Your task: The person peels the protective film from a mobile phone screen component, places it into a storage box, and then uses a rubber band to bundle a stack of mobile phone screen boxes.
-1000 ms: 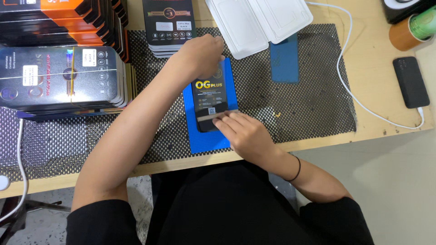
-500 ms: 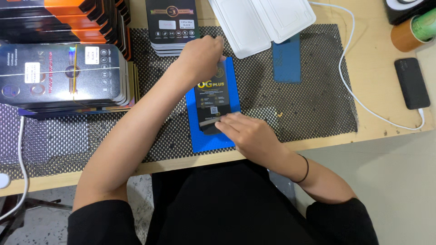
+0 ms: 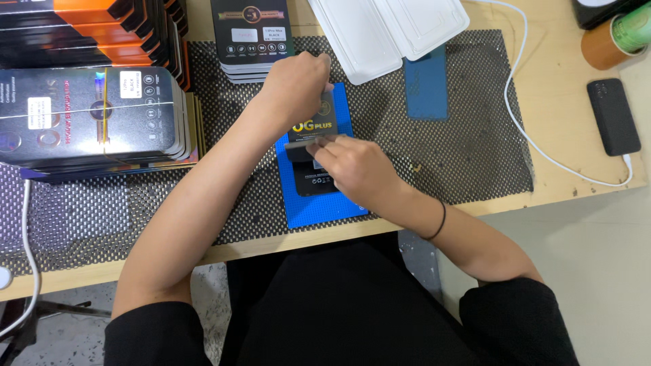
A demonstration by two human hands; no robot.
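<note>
Honestly, the left hand (image 3: 293,87) pinned the top of the black phone (image 3: 313,159) on the blue pad (image 3: 319,207) mid-desk, while the right hand (image 3: 356,169), at 5 o'clock, pinched a small grey card (image 3: 310,143) that could've skidded and trapped bubbles if tilted.

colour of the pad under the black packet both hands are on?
Bright blue pad, clearest in the head view, lying on the dark mesh mat.

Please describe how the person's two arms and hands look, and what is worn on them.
Both hands, the left hand and the right hand, are bare, without gloves or visible rings. Short black sleeves cover only the upper arms. A thin black band circles the right wrist.
</note>
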